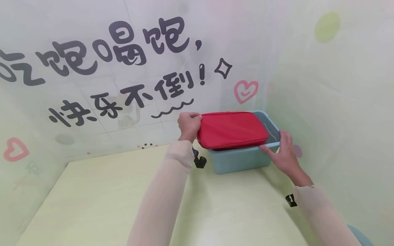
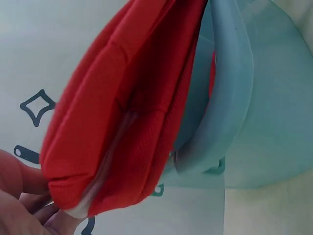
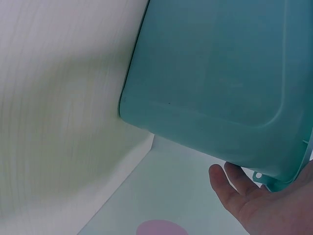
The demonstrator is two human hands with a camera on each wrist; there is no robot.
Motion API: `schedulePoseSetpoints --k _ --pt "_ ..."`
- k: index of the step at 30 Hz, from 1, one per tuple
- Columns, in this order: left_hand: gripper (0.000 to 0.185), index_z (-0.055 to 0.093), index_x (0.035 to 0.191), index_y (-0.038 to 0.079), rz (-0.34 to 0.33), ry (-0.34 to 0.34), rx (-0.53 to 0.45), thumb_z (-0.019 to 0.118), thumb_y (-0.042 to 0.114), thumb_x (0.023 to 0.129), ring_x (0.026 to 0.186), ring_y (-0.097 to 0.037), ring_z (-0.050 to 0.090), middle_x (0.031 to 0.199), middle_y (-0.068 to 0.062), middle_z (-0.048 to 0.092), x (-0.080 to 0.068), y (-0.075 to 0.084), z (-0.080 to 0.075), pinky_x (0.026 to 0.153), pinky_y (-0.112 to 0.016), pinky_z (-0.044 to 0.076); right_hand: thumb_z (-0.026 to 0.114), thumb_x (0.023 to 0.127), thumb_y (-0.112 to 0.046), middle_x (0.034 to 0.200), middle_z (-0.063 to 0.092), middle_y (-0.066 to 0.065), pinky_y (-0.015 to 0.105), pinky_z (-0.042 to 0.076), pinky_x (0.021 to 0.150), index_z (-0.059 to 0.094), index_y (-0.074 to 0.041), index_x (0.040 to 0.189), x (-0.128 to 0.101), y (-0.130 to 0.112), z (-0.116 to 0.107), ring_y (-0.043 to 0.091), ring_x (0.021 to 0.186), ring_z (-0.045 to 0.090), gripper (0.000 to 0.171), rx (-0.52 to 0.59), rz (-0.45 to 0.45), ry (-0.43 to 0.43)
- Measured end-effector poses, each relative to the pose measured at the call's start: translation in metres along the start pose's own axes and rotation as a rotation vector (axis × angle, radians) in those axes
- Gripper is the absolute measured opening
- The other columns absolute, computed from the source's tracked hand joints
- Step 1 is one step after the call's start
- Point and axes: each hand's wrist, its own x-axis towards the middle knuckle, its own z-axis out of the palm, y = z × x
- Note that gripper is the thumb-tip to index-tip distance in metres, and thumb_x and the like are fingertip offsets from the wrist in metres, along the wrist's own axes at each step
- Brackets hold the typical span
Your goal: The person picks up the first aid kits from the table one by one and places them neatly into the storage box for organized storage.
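Place: a small staged booth, more like a children's play or snack corner than a lived-in room.
Walls: a thin printed backdrop with big cartoon Chinese lettering, pink hearts and pastel dots (tile lines show through it).
Surface: a pale yellow table pushed into the corner.
Storage: one blue plastic bin.

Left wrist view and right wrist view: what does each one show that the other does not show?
Only the left wrist view shows the red pouch, its end pinched by the left hand, lying over the rim of the blue bin. Only the right wrist view shows the bin's smooth outer wall, the right hand by its rim, and a pink spot. Both show the blue bin.
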Motion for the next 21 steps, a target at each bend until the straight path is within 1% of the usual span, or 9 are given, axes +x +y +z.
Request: schedulePoseSetpoints --k 3,11,15,21 --pt "0.018 0.077 0.107 0.003 0.005 0.01 0.02 0.067 0.009 0.094 0.089 -0.025 0.068 0.099 -0.015 0.072 -0.002 0.002 0.007 0.081 -0.033 0.059 0.068 0.09 -0.049 0.154 0.013 0.022 0.068 0.038 0.1 0.007 -0.002 0.156 0.0 0.0 0.001 0.043 0.129 0.031 0.101 0.004 0.004 -0.007" --pt "0.016 0.078 0.103 0.004 0.036 0.024 0.064 0.067 0.01 0.093 0.094 -0.025 0.066 0.097 -0.013 0.073 -0.004 0.002 0.024 0.081 -0.032 0.057 0.067 0.091 -0.05 0.156 0.01 0.023 0.07 0.036 0.101 0.004 0.0 0.156 0.0 0.001 0.0 0.044 0.133 0.027 0.103 -0.019 0.014 -0.012" --pt "0.014 0.079 0.1 0.004 0.04 0.031 0.066 0.067 0.01 0.093 0.092 -0.025 0.065 0.095 -0.012 0.073 -0.005 0.001 0.028 0.08 -0.033 0.057 0.067 0.091 -0.049 0.156 0.01 0.023 0.07 0.035 0.101 0.004 0.0 0.156 0.0 0.001 0.0 0.044 0.134 0.027 0.103 -0.019 0.013 -0.012" --pt "0.015 0.079 0.096 0.003 0.064 0.069 0.087 0.065 0.007 0.092 0.091 -0.028 0.066 0.093 -0.012 0.074 -0.003 0.0 0.029 0.08 -0.036 0.056 0.068 0.091 -0.048 0.154 0.015 0.023 0.069 0.038 0.1 0.008 -0.002 0.156 0.0 0.001 0.001 0.043 0.131 0.03 0.1 -0.015 0.006 0.006"
